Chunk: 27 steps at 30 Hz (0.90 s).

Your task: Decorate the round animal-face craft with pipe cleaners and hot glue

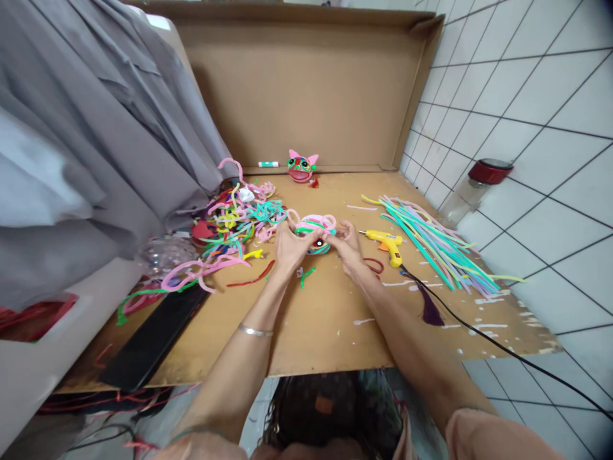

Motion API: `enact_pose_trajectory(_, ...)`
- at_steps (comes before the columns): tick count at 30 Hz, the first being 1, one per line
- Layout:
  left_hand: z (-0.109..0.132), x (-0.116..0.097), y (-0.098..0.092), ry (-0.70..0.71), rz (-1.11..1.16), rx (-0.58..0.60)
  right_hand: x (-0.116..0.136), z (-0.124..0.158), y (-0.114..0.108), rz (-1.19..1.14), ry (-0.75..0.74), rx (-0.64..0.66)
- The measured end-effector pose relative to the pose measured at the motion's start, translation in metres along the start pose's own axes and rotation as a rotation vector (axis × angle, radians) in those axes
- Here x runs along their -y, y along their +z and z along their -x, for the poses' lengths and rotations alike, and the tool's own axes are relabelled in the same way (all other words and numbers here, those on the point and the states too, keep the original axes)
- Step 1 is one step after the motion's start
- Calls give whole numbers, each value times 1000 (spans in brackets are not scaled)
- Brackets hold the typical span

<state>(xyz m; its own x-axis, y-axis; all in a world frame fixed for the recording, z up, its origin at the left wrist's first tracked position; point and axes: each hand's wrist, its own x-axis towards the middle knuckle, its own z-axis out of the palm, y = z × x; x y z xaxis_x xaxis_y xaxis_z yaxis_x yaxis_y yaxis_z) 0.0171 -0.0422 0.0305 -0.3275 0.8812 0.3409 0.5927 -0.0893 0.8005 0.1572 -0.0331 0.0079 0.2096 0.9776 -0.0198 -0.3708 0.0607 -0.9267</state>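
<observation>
Both my hands meet over the middle of a cardboard sheet (311, 319). My left hand (290, 246) and my right hand (347, 241) are each closed on a small ball-shaped pipe-cleaner figure (316, 230) of pink, green and blue loops, with a googly eye showing at its bottom. A finished pink and green pipe-cleaner head (301, 167) stands at the back by the cardboard wall.
A tangled heap of coloured pipe cleaners (234, 223) lies to the left, a bundle of straight ones (431, 243) to the right. A yellow glue gun (387, 244) with a black cord lies beside my right hand. Also present are a glue stick (268, 164), red-lidded jar (474, 185), grey cloth (86, 140) and black strip (153, 338).
</observation>
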Motion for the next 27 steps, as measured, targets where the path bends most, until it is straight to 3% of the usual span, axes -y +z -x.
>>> enact_pose_trajectory(13,-1,-3,-3,-90,-51,-4,-2,-4,-1,12,16,80)
enact_pose_trajectory(27,2,-6,-4,-99,-67,23,-9,-8,-3,69,-40,68)
